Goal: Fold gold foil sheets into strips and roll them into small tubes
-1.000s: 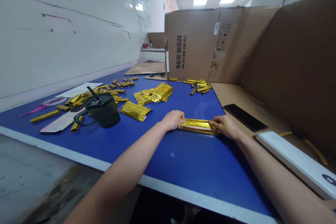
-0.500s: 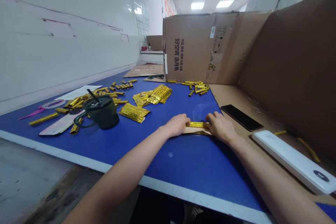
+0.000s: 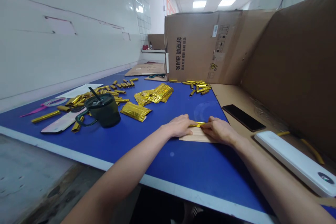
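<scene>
A sheet of gold foil paper [image 3: 198, 136] lies on the blue table with its pale brown back facing up. Its far edge is folded over, showing a narrow gold strip. My left hand [image 3: 181, 126] pinches the left end of this fold, fingers bent. At the right end, the fingers of my right hand [image 3: 218, 130] are closed on the same fold and press it down. Part of the sheet is hidden beneath both hands. Left of them lies a flat stack of gold foil sheets [image 3: 135, 111], with a looser pile of foil sheets [image 3: 160, 93] behind it.
A dark green cup [image 3: 106, 113] with a straw stands at the left among several gold paper rolls [image 3: 77, 99]. More rolls [image 3: 201, 87] lie by the large cardboard box [image 3: 196, 49]. On cardboard at the right are a black phone [image 3: 244, 117] and a long white device [image 3: 291, 161].
The fold's gold strip has narrowed, and more of the sheet's pale back now lies flat toward me. Both hands have drawn slightly closer together along it.
</scene>
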Tool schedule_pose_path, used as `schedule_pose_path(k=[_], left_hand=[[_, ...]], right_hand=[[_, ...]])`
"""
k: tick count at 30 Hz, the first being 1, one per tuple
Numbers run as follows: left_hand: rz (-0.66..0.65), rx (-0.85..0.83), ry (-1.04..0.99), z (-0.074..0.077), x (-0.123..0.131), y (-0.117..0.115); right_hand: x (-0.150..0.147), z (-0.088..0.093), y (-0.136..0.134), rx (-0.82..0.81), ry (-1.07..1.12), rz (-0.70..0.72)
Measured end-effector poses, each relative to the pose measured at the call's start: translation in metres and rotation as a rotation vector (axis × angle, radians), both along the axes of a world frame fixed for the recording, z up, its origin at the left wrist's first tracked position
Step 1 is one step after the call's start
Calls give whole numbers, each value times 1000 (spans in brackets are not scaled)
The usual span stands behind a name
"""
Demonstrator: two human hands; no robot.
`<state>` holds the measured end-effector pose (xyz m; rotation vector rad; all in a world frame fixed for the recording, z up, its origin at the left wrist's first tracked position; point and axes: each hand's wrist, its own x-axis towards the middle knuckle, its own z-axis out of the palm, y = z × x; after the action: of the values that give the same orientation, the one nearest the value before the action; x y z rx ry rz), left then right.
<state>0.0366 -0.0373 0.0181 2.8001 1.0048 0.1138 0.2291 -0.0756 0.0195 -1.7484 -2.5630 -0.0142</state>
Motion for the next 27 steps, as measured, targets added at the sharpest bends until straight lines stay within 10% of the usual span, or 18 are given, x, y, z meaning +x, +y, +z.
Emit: schedule_pose_path(k=[27], left_hand=[[-33,-5,34,-5,11,-15]], right_hand=[[-14,-2,-9,-102,102,25]])
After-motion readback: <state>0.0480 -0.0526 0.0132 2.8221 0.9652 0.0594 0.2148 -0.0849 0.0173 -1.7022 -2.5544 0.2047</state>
